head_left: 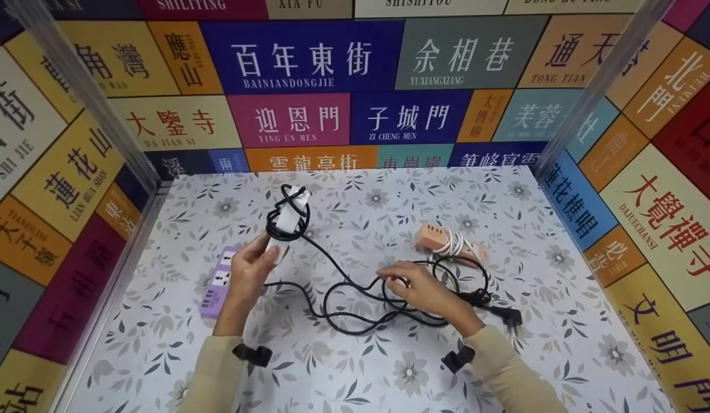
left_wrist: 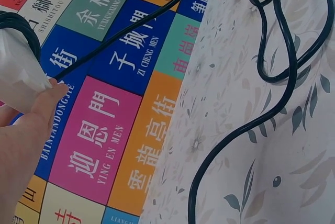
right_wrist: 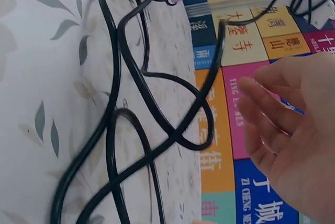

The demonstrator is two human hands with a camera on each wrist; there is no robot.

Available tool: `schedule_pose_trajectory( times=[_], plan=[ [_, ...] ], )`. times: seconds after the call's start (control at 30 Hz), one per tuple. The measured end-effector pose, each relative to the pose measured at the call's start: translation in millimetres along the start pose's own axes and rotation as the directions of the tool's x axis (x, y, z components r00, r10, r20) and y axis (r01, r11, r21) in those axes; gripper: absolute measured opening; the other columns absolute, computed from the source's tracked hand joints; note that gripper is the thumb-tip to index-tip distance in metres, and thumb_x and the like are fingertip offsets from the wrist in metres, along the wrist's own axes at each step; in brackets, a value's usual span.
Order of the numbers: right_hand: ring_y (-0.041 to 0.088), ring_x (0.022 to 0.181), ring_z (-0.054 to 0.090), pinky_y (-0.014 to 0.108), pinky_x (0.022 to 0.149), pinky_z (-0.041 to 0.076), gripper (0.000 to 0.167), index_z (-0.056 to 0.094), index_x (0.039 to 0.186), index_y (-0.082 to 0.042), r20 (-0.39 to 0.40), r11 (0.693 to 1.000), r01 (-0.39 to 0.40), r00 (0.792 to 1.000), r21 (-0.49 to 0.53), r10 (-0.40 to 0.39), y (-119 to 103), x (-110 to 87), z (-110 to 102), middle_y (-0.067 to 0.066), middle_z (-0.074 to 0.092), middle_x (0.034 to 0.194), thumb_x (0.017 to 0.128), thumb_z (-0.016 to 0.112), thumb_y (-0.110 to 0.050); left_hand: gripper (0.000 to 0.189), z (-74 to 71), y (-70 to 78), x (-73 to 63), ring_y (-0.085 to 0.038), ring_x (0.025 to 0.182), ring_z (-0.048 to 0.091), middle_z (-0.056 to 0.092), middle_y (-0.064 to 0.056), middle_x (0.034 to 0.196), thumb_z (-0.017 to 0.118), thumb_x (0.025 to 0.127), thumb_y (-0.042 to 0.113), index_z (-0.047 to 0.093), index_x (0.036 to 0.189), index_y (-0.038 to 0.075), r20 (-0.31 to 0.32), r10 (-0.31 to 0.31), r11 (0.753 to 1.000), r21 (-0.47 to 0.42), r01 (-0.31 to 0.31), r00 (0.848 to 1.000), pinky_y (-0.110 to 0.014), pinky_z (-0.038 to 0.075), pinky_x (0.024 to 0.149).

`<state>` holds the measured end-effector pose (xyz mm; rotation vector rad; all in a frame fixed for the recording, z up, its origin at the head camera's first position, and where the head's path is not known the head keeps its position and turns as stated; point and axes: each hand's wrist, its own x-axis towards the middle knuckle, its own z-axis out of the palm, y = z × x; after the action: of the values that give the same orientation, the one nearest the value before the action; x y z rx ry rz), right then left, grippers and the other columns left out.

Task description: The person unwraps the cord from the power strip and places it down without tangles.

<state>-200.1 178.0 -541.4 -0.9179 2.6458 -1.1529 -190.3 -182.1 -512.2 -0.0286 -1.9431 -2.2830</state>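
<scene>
My left hand (head_left: 249, 268) grips the lower end of a white power strip (head_left: 288, 218), raised above the table. Several loops of black cord (head_left: 287, 234) are wound around it. In the left wrist view, the thumb and fingers of the left hand (left_wrist: 31, 145) lie against the white body (left_wrist: 18, 72). From the strip, the cord runs down to loose loops on the table. Over those loops is my right hand (head_left: 421, 287); in the right wrist view, the right hand (right_wrist: 301, 135) has loosely bent fingers with nothing between them.
A purple power strip (head_left: 209, 302) lies left, partly behind the left forearm. At the right is an orange power strip (head_left: 426, 240) with white cord (head_left: 457, 244) wrapped around it. A black plug (head_left: 505, 315) lies near the right forearm. Printed panels surround the flowered table (head_left: 366, 384).
</scene>
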Motion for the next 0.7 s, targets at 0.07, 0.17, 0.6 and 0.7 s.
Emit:
schedule_pose_trajectory(
  times=[0.07, 0.17, 0.6, 0.7],
  plan=[
    [0.033, 0.125, 0.057, 0.054, 0.106, 0.047, 0.033, 0.068, 0.129, -0.009, 0.068, 0.999, 0.003, 0.998, -0.046, 0.000, -2, 2.1, 7, 0.010, 0.066, 0.129, 0.100, 0.061, -0.024, 0.055, 0.6, 0.5, -0.1, -0.041, 0.145, 0.036, 0.035, -0.030, 0.154, 0.056, 0.095, 0.001, 0.038, 0.145, -0.013, -0.003, -0.008, 1.000, -0.013, 0.008, 1.000, -0.017, 0.054, 0.093],
    [0.029, 0.121, 0.055, 0.051, 0.104, 0.046, 0.033, 0.072, 0.122, -0.012, 0.155, 0.991, 0.037, 0.988, -0.126, -0.018, -2, 3.2, 17, 0.006, 0.066, 0.126, 0.099, 0.063, -0.034, 0.057, 2.2, 1.6, -0.3, -0.042, 0.146, 0.033, 0.033, -0.031, 0.155, 0.056, 0.095, 0.002, 0.037, 0.146, -0.014, 0.002, -0.017, 1.000, -0.025, 0.017, 1.000, -0.017, 0.053, 0.094],
    [0.001, 0.055, 0.046, 0.018, 0.054, 0.041, 0.022, 0.074, 0.091, -0.017, 0.002, 0.983, -0.024, 1.000, 0.181, 0.025, 0, 11.0, 17, 0.013, 0.061, 0.064, 0.101, 0.060, -0.030, 0.058, -0.4, 1.6, -2.5, -0.003, 0.108, 0.062, 0.036, -0.037, 0.150, 0.056, 0.095, 0.002, 0.034, 0.146, -0.016, -0.019, -0.015, 0.997, -0.079, 0.013, 1.000, -0.017, 0.056, 0.091],
    [0.001, 0.059, 0.049, 0.019, 0.054, 0.042, 0.022, 0.075, 0.111, -0.009, -0.099, 0.974, -0.023, 0.994, 0.227, 0.046, 1, 13.1, 16, 0.010, 0.064, 0.069, 0.100, 0.062, -0.023, 0.059, -0.7, 0.7, -3.1, -0.004, 0.110, 0.063, 0.035, -0.038, 0.151, 0.057, 0.096, 0.003, 0.032, 0.146, -0.017, 0.017, -0.003, 0.997, -0.081, 0.005, 1.000, -0.018, 0.055, 0.093]
  ],
)
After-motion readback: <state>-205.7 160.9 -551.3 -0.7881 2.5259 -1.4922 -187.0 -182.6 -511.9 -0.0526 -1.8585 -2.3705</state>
